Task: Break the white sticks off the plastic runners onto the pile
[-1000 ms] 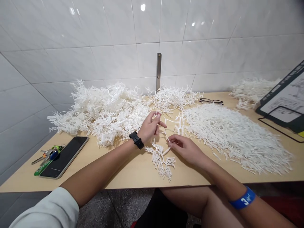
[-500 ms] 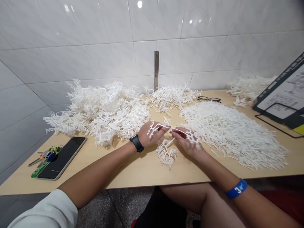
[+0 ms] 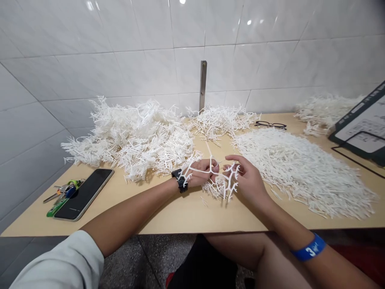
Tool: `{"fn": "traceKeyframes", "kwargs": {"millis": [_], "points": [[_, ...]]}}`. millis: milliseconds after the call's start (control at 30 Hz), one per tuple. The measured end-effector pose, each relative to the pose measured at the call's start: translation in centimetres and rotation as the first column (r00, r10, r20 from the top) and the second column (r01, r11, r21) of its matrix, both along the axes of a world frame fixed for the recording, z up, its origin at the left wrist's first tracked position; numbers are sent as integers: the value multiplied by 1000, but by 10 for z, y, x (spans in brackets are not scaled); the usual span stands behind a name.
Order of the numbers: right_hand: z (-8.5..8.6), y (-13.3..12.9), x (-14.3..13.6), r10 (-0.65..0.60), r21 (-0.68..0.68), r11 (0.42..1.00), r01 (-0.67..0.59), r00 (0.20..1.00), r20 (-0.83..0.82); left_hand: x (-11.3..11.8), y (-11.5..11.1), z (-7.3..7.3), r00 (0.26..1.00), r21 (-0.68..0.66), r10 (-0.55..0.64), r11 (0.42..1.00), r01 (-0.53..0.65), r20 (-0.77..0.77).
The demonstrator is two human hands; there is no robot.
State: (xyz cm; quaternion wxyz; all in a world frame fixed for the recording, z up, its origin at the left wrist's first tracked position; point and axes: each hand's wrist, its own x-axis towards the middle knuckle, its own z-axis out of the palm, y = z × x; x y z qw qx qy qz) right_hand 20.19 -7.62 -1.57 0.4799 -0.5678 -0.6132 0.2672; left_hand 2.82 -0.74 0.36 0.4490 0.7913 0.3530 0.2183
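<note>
My left hand [image 3: 201, 172], with a black watch on its wrist, pinches a branched white plastic sprue [image 3: 212, 171] near its middle. One thin stem of the sprue points up toward the wall, and its twiggy arms spread over both hands. Close to its right-hand branches is my right hand [image 3: 249, 178], fingers apart and partly bent; whether they touch the branches is hard to tell. Under the sprue, small white pieces [image 3: 214, 192] lie on the table, partly covered. A tangled heap of branched white sprues [image 3: 129, 138] stands left of my hands.
A wide heap of short white pieces [image 3: 303, 172] covers the right side of the wooden table [image 3: 180, 218]. Behind are another white tangle [image 3: 224, 120], eyeglasses [image 3: 270, 125] and a dark printed box [image 3: 361, 132]. A phone [image 3: 86, 194] and keys [image 3: 61, 192] lie left.
The sprue has turned, one stem now pointing up. My right hand has come away from the sprue's middle, and its fingers have spread. The camera view has shifted slightly.
</note>
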Motion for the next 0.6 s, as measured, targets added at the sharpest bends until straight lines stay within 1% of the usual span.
{"fn": "traceKeyframes", "kwargs": {"millis": [100,200,267,300,333,367,400,433,467,500,533,567,600], "points": [[7,-7,-2,-111,8,994,111,994,-16,0,-1,0,1000,104,20,994,-20,5],[17,-12,-6,-200,149,969,197,980,10,-1,0,-1,997,197,35,979,-48,67],[21,-13,-6,-225,206,957,204,970,88,-1,1,-2,990,194,72,976,-94,121],[22,-14,-6,-205,195,965,174,967,151,-2,2,-2,982,170,100,977,-126,158],[23,-16,-6,-162,168,978,127,963,217,-2,4,-3,972,139,125,978,-155,200],[24,-19,-7,-93,136,989,57,957,276,-2,5,-3,956,101,150,978,-180,251],[24,-22,-9,3,104,994,-37,949,315,-2,6,-3,934,57,176,977,-203,310],[25,-27,-12,118,75,986,-150,939,323,-2,7,-4,907,9,202,975,-221,369],[26,-33,-17,250,33,962,-271,923,294,-1,8,-5,881,-33,224,972,-232,416],[26,-38,-24,389,-30,919,-393,894,220,-1,10,-6,857,-71,245,968,-239,453],[26,-43,-31,519,-111,854,-509,848,104,-1,11,-7,839,-104,260,965,-240,478],[25,-46,-37,614,-193,770,-609,788,-36,0,13,-8,827,-131,271,962,-237,492],[23,-47,-42,657,-260,688,-677,734,-173,0,14,-10,820,-157,277,961,-229,501]]}}
